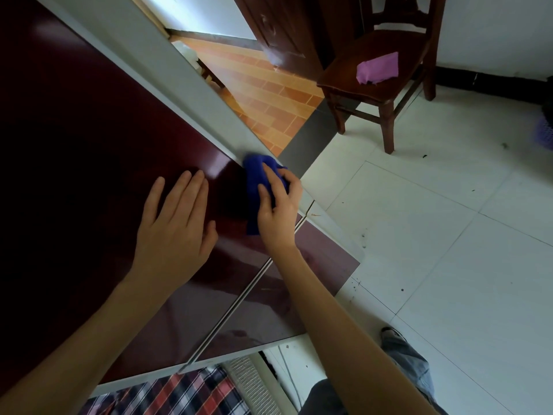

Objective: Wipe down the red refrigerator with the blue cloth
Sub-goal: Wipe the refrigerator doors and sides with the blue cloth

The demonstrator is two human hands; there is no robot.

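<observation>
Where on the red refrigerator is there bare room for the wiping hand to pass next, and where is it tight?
Free: the wide refrigerator face above and left of the left hand, and the lower panel past the seam. Tight: the narrow strip between the left hand and the right hand gripping the blue cloth.

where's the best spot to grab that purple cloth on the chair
Probably pinch the purple cloth at its rumpled lower-left corner, coming from above over the chair seat's open front. It lies flat elsewhere, and the backrest blocks the far side.
</observation>
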